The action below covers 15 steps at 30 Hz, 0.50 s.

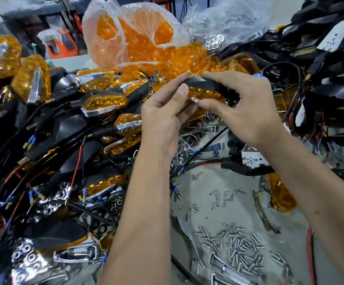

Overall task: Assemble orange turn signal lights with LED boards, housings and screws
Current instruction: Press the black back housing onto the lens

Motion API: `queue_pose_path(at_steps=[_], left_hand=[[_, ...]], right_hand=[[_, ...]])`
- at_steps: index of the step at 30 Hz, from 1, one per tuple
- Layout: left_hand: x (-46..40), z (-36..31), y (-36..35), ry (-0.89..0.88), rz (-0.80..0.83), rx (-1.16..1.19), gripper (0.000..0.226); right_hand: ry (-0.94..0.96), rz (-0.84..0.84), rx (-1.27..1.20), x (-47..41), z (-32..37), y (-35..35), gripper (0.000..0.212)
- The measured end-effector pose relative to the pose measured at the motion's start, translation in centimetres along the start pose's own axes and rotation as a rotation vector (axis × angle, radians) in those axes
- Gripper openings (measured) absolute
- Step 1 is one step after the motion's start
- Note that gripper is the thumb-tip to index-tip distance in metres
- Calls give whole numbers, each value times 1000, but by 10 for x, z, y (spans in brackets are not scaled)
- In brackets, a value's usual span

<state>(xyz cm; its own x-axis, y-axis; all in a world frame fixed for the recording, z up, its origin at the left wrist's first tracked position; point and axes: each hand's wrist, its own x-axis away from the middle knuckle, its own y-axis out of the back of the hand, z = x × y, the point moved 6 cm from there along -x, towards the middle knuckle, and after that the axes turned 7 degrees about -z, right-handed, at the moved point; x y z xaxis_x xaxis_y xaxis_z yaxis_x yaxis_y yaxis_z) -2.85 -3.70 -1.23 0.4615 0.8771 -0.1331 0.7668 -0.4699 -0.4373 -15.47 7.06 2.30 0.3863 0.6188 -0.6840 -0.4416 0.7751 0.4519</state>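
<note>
Both hands hold one turn signal light [205, 89] at chest height above the bench: a black housing on top, an orange lens with a chrome tip below. My left hand [165, 114] pinches its left end between thumb and fingers. From the right, my right hand [243, 105] grips it, forefinger on the top edge, thumb under the chrome tip. A black cable [206, 146] hangs down from the light. Loose silver screws [239, 247] lie scattered on the grey bench below. An LED board [252, 160] on a black housing lies under my right wrist.
Assembled orange lights with black stems and wires [97, 103] are piled at the left. A clear bag of orange lenses [134, 38] stands behind. Black housings with boards [327, 58] fill the right. Chrome reflectors [29, 258] lie at lower left; a loose orange lens [282, 194] lies at right.
</note>
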Motion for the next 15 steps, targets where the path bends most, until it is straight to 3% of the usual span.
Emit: queue_pose_path(at_steps=[7,13,15], left_hand=[[2,1,0,42,-27,4,21],[1,0,-4,18,20,-128,24],[3,-3,-9,-11,40,-127,25]], right_hand=[[32,-47,-31,4,1,-2,50],[-199,129,-262,2,-6,-5,19],[-358,203,-355,3,-8,-11,31]])
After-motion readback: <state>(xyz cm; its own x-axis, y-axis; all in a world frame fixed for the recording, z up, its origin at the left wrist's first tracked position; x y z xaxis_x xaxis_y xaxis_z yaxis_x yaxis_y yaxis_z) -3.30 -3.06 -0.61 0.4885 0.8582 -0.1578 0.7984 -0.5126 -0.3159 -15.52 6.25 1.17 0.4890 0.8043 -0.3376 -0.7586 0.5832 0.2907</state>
